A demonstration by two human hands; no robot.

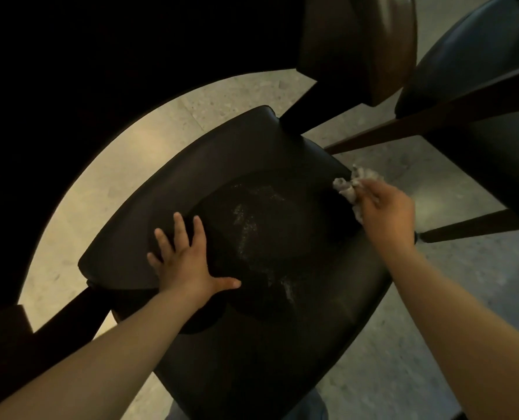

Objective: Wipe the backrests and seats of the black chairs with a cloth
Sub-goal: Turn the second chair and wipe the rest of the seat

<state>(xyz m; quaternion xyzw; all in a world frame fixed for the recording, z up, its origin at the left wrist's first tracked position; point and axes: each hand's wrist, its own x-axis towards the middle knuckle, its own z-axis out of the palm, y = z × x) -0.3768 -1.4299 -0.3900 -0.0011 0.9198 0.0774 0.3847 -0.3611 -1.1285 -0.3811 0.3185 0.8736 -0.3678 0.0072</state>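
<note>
1. Pressing flat, the left hand (188, 262) spreads its fingers on the black chair (282, 344).
2. Right hand (385, 207), fingers curled, grips the crumpled cloth (347, 187) at the chair's right edge.
3. Second chair (479, 71) cut off top right; upper left lost in darkness.

Speckled stone floor (221, 95), dark curved table edge (70, 71), dim warm light
</note>
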